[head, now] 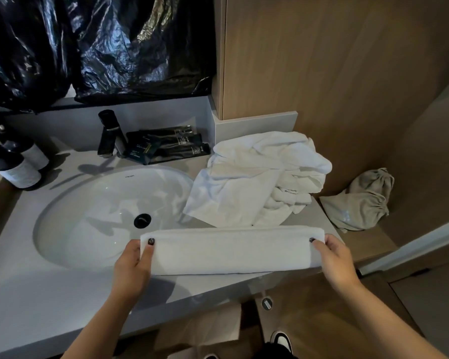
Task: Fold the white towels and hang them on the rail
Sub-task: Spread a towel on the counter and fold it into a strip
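A white towel (231, 251), folded into a long flat band, lies along the front of the grey counter (62, 301), right of the sink. My left hand (132, 268) pinches its left end, thumb on top. My right hand (333, 260) grips its right end the same way. Behind it a crumpled heap of white towels (259, 177) rests on the counter beside the wooden wall. No rail shows in this view.
The oval white sink (101, 216) with a black drain sits left of the towels. A black tap (109, 133), dark toiletry packets (166, 147) and two dark bottles (16, 164) stand at the back. A grey drawstring bag (360, 200) lies on the lower shelf at right.
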Demonstrator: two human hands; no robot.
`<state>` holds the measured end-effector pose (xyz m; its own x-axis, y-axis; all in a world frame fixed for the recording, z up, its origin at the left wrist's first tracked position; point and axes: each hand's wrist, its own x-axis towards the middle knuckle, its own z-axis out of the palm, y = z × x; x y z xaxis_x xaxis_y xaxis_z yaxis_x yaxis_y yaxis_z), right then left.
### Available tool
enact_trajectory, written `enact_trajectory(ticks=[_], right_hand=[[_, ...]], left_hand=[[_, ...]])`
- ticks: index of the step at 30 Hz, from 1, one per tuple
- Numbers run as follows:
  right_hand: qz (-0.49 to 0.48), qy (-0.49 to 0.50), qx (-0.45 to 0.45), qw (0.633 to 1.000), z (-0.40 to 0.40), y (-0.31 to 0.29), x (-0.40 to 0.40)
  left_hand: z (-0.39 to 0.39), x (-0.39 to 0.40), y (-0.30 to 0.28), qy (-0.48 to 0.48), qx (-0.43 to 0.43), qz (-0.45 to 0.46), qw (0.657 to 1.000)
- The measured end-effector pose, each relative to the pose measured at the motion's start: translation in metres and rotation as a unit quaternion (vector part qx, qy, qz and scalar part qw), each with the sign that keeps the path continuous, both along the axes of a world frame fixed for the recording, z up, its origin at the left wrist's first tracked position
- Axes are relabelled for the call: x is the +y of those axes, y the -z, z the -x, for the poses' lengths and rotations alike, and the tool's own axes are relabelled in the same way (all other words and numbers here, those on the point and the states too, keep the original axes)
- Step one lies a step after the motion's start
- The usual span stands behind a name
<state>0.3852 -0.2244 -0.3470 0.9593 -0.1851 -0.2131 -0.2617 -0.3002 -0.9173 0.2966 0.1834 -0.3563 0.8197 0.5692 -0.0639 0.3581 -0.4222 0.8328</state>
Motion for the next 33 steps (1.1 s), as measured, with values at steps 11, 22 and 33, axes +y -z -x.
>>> enact_trajectory(ticks=[11,22,33], right_hand=[[0.215,-0.004,-0.054,0.975,-0.003,0.01,0.009],[0.32,-0.032,-0.048,0.946,-0.022,0.004,0.015],[0.388,-0.044,-0.014,0.92,-0.035,-0.01,0.021]], left_hand=[[-0.018,-0.014,0.012,-0.03,0.056,-0.126,0.99],[-0.033,-0.011,0.004,-0.059,0.109,-0.151,0.981],[-0.057,-0.014,-0.016,0.008,0.31,-0.27,0.911]])
